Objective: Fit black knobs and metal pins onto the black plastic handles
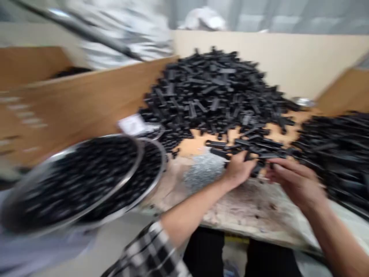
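The picture is smeared by motion. My left hand (238,169) reaches into the near edge of a big heap of small black plastic parts (213,92), its fingers curled among a few of them. My right hand (291,179) sits just to the right, fingers bent toward the same black parts (259,148); whether it holds one is not clear. A small mound of tiny silver metal pieces (203,171) lies just left of my left hand on the worn worktop (253,207).
A round metal bowl (86,181) full of black parts stands at the left. A brown cardboard wall (72,104) rises behind it. A second heap of black parts (337,154) fills the right side. A person in a light garment (129,27) is at the back.
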